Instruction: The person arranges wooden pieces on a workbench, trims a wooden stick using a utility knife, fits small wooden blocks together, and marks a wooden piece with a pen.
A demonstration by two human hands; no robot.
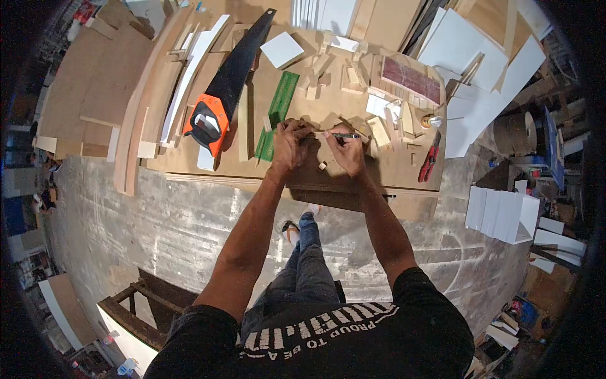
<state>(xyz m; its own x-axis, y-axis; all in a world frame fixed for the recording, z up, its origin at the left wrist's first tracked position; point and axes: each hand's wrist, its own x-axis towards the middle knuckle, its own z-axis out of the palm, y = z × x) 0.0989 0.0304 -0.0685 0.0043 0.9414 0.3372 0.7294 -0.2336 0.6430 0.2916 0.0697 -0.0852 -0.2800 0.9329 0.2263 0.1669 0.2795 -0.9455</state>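
Note:
My right hand (347,155) pinches a dark pen (346,135) that points left. My left hand (290,145) is closed, its fingers bent around a thin wooden strip (320,131) whose pale end shows between the two hands; the rest is covered by the fingers. Directly left of that hand lies a green mitre box (282,98), partly hidden by it, with a small wood piece (267,124) at its side. A small wooden block (322,166) sits on the worktable (221,172) below and between my hands. Farther left is a handsaw (240,63) with an orange handle.
Wood offcuts (353,79) and a reddish-brown block (411,80) lie at the back right. Red pliers-like tool (430,158) rests near the right edge. Long boards (145,101) line the left side. White panels (486,82) lean at right; a dark frame (136,303) stands lower left.

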